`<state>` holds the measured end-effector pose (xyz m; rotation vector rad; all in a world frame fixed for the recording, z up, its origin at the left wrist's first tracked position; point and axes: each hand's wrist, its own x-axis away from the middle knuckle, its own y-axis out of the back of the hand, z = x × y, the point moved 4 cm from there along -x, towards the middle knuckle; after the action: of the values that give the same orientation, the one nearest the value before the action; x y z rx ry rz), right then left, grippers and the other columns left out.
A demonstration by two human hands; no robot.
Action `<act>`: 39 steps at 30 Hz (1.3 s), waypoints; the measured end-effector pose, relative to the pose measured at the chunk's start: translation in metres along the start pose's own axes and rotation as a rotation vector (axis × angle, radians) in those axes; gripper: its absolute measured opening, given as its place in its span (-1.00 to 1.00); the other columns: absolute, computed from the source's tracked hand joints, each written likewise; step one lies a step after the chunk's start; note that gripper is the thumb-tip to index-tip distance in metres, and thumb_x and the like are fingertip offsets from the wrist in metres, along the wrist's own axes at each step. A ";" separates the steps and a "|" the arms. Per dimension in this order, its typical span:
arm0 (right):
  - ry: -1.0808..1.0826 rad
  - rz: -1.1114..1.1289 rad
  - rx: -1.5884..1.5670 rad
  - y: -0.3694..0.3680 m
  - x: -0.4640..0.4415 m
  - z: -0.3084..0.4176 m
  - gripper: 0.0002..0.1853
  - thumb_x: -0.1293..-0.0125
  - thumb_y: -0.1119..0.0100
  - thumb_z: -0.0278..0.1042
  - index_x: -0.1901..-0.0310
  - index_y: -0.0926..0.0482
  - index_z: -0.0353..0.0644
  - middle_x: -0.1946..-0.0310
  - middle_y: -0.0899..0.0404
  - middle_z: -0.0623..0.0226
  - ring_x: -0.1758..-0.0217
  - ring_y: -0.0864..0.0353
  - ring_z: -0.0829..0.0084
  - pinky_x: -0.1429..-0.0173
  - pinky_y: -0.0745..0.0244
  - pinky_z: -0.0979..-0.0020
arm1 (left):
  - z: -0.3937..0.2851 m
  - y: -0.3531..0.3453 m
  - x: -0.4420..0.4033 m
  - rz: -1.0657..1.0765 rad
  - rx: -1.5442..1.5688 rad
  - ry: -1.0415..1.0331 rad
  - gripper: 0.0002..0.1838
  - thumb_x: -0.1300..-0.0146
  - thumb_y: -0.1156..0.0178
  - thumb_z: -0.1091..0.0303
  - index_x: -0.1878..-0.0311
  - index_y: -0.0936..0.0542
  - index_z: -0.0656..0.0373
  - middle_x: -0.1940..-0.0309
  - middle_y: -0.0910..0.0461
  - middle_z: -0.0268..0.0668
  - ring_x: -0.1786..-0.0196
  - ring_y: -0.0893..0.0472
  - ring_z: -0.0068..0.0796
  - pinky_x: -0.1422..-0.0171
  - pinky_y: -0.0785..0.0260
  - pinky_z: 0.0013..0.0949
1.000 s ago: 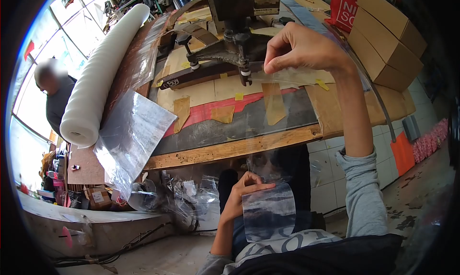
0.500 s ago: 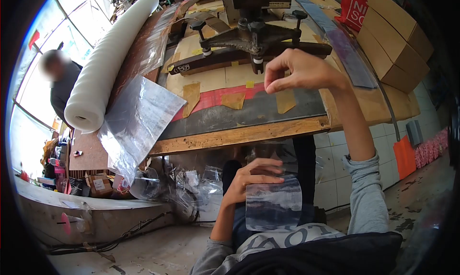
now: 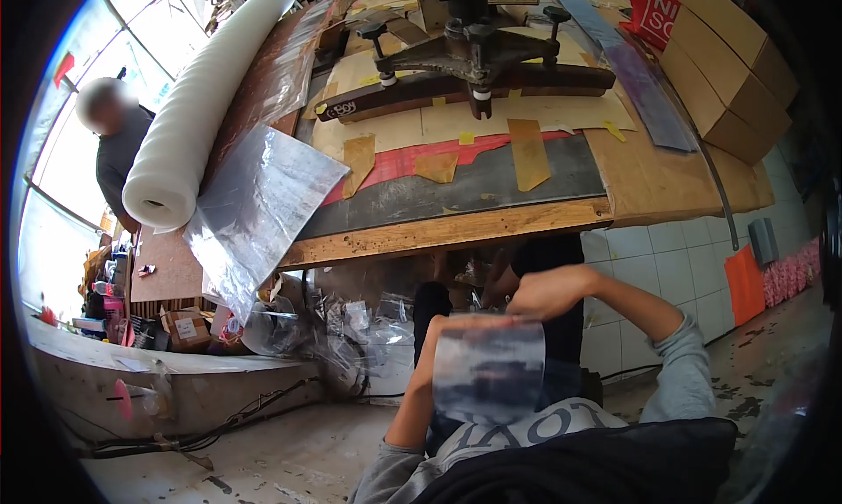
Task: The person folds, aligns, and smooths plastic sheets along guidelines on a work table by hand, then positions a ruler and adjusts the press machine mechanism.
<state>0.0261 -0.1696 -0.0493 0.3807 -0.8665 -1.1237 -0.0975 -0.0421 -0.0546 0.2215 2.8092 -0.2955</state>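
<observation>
In my lap area, my left hand [image 3: 474,321] is closed on the top edge of a clear plastic sheet [image 3: 488,372], which hangs down over my shirt and looks slightly smeared by motion. My right hand [image 3: 553,292], its fingers curled together, meets the fingers of my left hand at the sheet's upper right edge. Whatever the right fingertips grip is hidden. Beyond both hands stands a press with a long dark bar [image 3: 561,84], above a board with a red strip [image 3: 399,180] and yellowish tape pieces [image 3: 529,157].
A wooden table edge [image 3: 456,230] runs in front of me. Left lie a white foam roll [image 3: 197,118] and a larger clear sheet [image 3: 263,207] draped over the edge. A person [image 3: 118,144] is at far left. Cardboard boxes [image 3: 728,74] stand right.
My right hand has come down from in front of the press bar to my left hand. The left hand and its plastic sheet have shifted slightly left.
</observation>
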 end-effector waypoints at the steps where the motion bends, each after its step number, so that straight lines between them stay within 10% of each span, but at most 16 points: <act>1: 0.018 -0.178 -0.084 0.015 0.015 -0.003 -0.73 -0.28 -0.14 -0.33 0.12 -0.61 -0.36 0.37 -0.65 -0.02 0.26 -0.67 0.05 0.14 -0.55 0.29 | 0.002 -0.003 0.004 -0.088 0.221 0.241 -0.51 -0.26 -0.20 0.29 -0.15 -0.51 0.48 -0.09 -0.58 0.07 -0.07 -0.64 -0.16 -0.14 -0.55 -0.21; 7: -0.028 -1.112 -0.108 0.059 0.086 0.043 -0.68 -0.27 -0.19 -0.33 -0.07 -0.58 -0.12 0.04 -0.65 0.24 0.00 -0.66 0.30 -0.05 -0.56 0.29 | 0.086 0.021 0.010 -0.506 0.982 0.602 -0.66 -0.28 -0.19 0.35 -0.01 -0.60 0.42 0.11 -0.67 -0.13 0.15 -0.65 -0.46 0.05 -0.53 -0.41; 16: 0.474 -1.150 0.694 0.005 0.066 0.094 -0.63 -0.21 -0.32 -0.25 -0.08 -0.57 0.06 0.03 -0.64 0.31 -0.01 -0.67 0.48 -0.16 -0.47 0.12 | 0.159 0.031 0.013 -0.301 0.329 0.493 -0.67 -0.29 -0.20 0.31 0.03 -0.62 0.41 0.20 -0.67 -0.22 0.21 -0.61 -0.53 0.13 -0.48 -0.44; 23: 0.657 -1.793 -0.207 0.027 0.061 0.034 -0.53 -0.06 -0.37 -0.60 -0.05 -0.50 -0.33 0.19 -0.58 0.11 0.19 -0.66 0.33 0.00 -0.59 0.33 | 0.155 0.016 0.000 -0.435 -0.005 0.439 -0.60 -0.35 -0.22 0.14 0.10 -0.66 0.38 0.33 -0.66 -0.34 0.25 -0.55 -0.61 0.17 -0.38 -0.47; 29: 0.062 -1.727 0.232 0.066 0.063 0.034 -0.52 -0.12 -0.28 -0.63 -0.13 -0.49 -0.25 0.16 -0.49 0.21 0.21 -0.57 0.34 0.09 -0.54 0.35 | 0.173 0.014 0.010 -0.439 -0.016 0.553 -0.53 -0.37 -0.21 0.07 0.08 -0.63 0.43 0.24 -0.67 -0.28 0.15 -0.57 -0.57 0.01 -0.37 -0.45; 39: -0.306 -1.647 0.996 0.057 0.035 0.018 -0.62 -0.22 -0.26 -0.47 -0.10 -0.59 -0.19 0.00 -0.55 0.33 -0.08 -0.56 0.38 -0.25 -0.32 0.21 | 0.184 0.013 0.021 -0.428 -0.072 0.531 -0.48 -0.35 -0.22 0.01 0.11 -0.65 0.43 0.35 -0.64 -0.33 0.26 -0.52 -0.61 0.12 -0.36 -0.44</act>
<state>0.0536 -0.1744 0.0141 2.0390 -1.3576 -2.1732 -0.0620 -0.0691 -0.2350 -0.3819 3.3696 -0.2558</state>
